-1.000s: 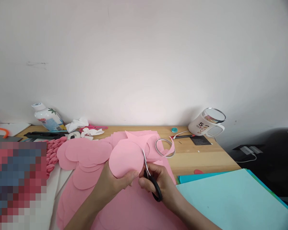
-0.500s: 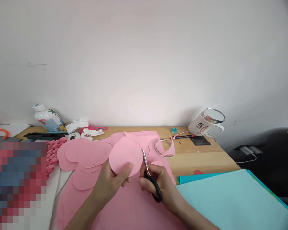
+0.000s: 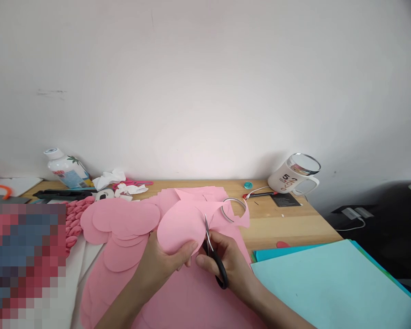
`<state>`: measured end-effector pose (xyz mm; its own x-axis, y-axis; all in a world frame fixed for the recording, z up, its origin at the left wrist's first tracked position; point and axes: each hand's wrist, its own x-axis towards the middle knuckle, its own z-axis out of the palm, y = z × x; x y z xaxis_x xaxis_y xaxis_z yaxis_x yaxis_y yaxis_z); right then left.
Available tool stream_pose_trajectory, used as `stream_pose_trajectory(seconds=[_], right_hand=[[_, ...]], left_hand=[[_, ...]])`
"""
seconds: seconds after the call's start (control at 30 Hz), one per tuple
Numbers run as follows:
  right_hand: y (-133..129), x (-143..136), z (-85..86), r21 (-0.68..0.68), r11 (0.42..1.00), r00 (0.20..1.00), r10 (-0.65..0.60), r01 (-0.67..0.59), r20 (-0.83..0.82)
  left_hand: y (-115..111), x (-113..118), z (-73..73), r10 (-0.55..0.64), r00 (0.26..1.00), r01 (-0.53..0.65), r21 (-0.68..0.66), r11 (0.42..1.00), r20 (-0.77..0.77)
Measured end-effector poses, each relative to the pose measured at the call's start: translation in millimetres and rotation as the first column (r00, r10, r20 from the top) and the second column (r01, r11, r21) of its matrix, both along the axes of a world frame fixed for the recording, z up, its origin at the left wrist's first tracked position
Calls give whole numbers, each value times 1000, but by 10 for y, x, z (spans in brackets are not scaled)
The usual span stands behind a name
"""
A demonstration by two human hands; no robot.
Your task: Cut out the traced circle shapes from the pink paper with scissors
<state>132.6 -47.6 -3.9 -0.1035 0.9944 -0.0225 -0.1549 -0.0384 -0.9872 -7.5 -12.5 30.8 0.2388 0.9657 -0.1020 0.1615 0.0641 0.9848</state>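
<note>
Beside the paper circle (image 3: pixel 181 226), the right hand (image 3: pixel 233 261) gripped scissors (image 3: pixel 222 273)! The left hand (image 3: pixel 157 264) pinched the circle; smooth turning looked best.

L hand (image 3: pixel 160 261) pinching, thumb (image 3: pixel 187 250) atop, R hand (image 3: pixel 233 262) w/ fingers (image 3: pixel 222 241) curled, forearms (image 3: pixel 123 299) angled in

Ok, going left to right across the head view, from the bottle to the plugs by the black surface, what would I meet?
White bottle → crumpled white tissues → held pink paper disc → black-handled scissors → small turquoise round piece → white mug → white plugs.
</note>
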Motion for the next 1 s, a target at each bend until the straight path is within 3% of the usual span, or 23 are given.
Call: stream_pose_trajectory(seconds=[1.0], right_hand=[[-2,3,-31,18,1000,999,20,-19,-26]], left_hand=[[15,-14,1,-28,999,28,8,1000,37]])
